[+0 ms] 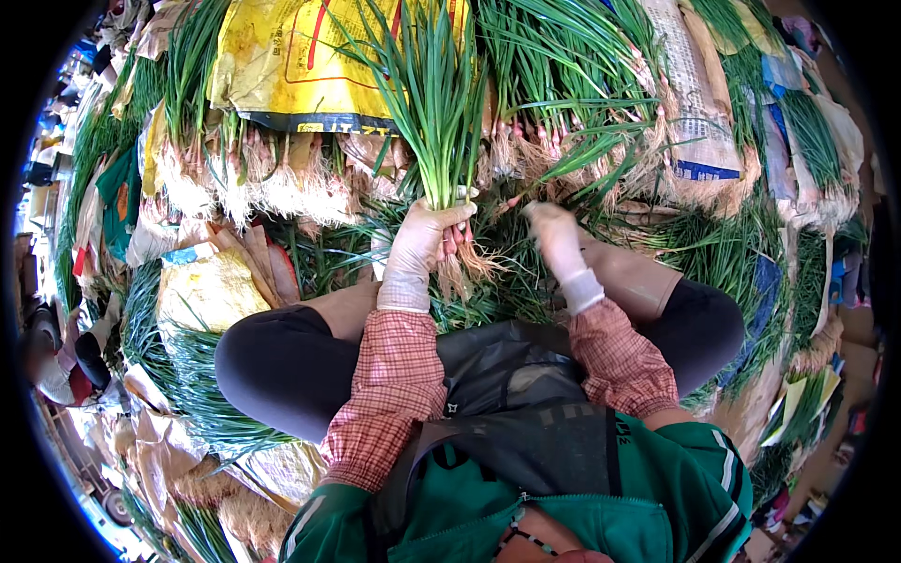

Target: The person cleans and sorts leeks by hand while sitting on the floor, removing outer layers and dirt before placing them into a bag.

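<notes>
My left hand (424, 236), in a pale thin glove, is closed around a bunch of green garlic or scallions (438, 119). The long leaves point away from me, and reddish bulbs with stringy roots (461, 262) hang below my fist. To the right of the bunch is my right hand (555, 229), gloved too and blurred by motion. Its fingertips are beside the root end of a single loose plant (512, 203); whether they touch it or pinch anything is unclear. Cut green leaves (493, 302) litter the ground between my crossed legs.
Ahead lie rows of rooted plants (260, 179), partly covered by a yellow printed sack (303, 63). More bundles (563, 77) and a white printed sack (693, 105) are at front right. A yellow-white sack (211, 288) sits by my left knee. Another person (67, 359) is at far left.
</notes>
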`<state>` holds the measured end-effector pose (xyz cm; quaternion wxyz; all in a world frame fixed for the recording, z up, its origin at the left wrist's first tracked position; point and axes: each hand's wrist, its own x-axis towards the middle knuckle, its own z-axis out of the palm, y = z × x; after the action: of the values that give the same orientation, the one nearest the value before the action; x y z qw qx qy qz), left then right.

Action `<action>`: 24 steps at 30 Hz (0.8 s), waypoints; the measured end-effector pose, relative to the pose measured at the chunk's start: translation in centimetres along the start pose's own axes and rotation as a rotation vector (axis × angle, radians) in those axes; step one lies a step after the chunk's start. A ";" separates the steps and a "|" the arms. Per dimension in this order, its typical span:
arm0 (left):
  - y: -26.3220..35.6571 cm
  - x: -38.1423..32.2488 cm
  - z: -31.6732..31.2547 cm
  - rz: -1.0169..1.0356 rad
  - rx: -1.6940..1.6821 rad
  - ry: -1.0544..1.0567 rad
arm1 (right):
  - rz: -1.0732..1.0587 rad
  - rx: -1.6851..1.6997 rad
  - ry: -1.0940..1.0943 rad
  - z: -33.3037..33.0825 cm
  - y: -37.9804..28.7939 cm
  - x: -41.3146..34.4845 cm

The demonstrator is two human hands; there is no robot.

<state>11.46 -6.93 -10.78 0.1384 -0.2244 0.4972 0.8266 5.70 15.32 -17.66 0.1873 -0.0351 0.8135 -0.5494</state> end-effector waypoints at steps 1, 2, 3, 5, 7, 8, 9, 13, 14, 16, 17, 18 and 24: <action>-0.1 0.1 0.3 0.000 0.015 -0.025 | 0.337 0.365 0.203 -0.6 -0.8 0.8; -0.2 0.1 0.6 0.001 0.031 -0.049 | 0.320 0.433 0.188 -0.6 -0.3 2.0; 0.1 0.2 1.1 0.007 0.048 -0.076 | 0.295 0.501 0.174 -0.5 -0.6 3.3; 0.6 0.2 2.0 -0.002 0.153 -0.044 | 0.230 0.530 0.174 -0.6 -0.3 3.8; 0.3 0.0 2.4 0.012 0.219 0.017 | 0.156 0.450 0.176 0.8 -3.4 2.0; -0.6 0.7 2.3 0.015 0.242 0.005 | 0.151 0.371 0.105 1.1 -2.6 1.7; -0.8 0.7 2.6 -0.018 0.257 0.069 | 0.141 0.356 0.080 1.7 -4.5 0.4; -0.8 0.6 3.5 -0.086 0.273 0.059 | -0.022 0.577 0.036 3.9 -4.8 -0.7; -1.2 0.7 3.1 -0.057 0.099 0.007 | 0.060 0.756 0.019 3.9 -5.8 -1.4; -1.6 0.7 3.4 -0.062 -0.324 -0.122 | 0.104 0.968 0.004 3.6 -7.6 -1.6; -1.7 0.6 3.4 -0.113 -0.561 -0.250 | 0.123 1.058 -0.044 3.3 -8.6 -1.9; -1.3 0.3 4.5 -0.124 -0.681 -0.273 | 0.145 1.137 -0.060 2.9 -8.7 -1.8; 4.9 -4.8 6.8 -0.065 -1.081 -0.492 | 0.082 0.869 0.093 0.4 -4.2 3.2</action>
<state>11.75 -3.22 -1.88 0.1411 -0.0802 -0.0482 0.9856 2.26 12.46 -14.82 0.1694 0.1043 0.5150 -0.8338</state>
